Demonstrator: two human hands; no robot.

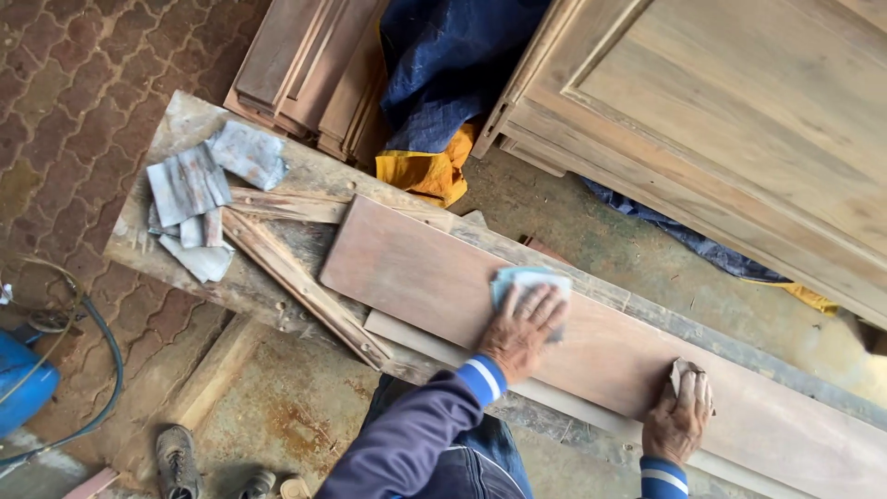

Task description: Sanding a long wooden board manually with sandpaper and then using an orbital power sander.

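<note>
Board (591, 356) long axis runs upper-left to lower-right; left hand (523, 330) flat, fingers spread on sandpaper (527, 279); right hand (679, 416) presses folded piece (684, 370) farther along.

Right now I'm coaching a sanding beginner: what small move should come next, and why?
Probably stroke the left hand with its pale blue sandpaper sheet along the long reddish wooden board; the hand lies flat on it while the right hand steadies the board.
</note>
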